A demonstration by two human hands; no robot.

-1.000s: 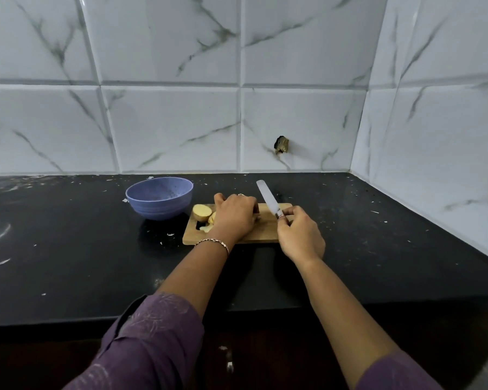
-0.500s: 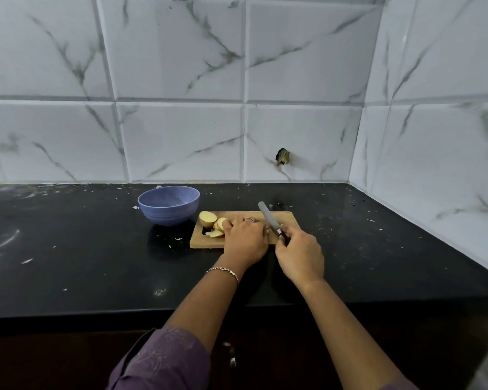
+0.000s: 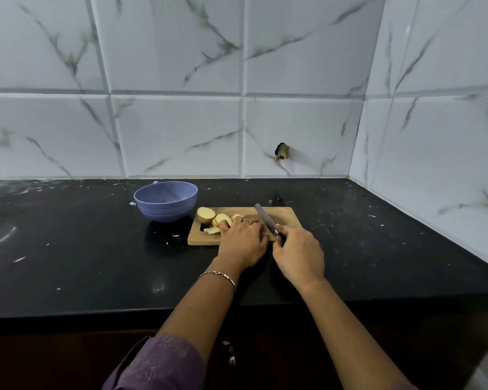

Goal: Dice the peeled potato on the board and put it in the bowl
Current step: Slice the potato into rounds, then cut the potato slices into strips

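A small wooden board (image 3: 285, 216) lies on the black counter. On its left end sit a potato end piece (image 3: 205, 214) and several pale slices (image 3: 222, 220). My left hand (image 3: 243, 239) lies over the middle of the board, fingers curled on the potato, most of which it hides. My right hand (image 3: 299, 253) grips the handle of a knife (image 3: 265, 219), whose blade points away and to the left, right beside my left fingers. A blue bowl (image 3: 166, 201) stands just left of the board, with no potato visible inside.
The black counter (image 3: 68, 249) carries white specks and smears. Marble-look tiled walls (image 3: 175, 130) close the back and the right side, meeting in a corner at the far right. A dark broken fitting (image 3: 282, 151) sticks out of the back wall above the board.
The knife blade has come down from raised to low beside my left fingers. More slices lie at the board's left end. The camera view has tilted up a little.
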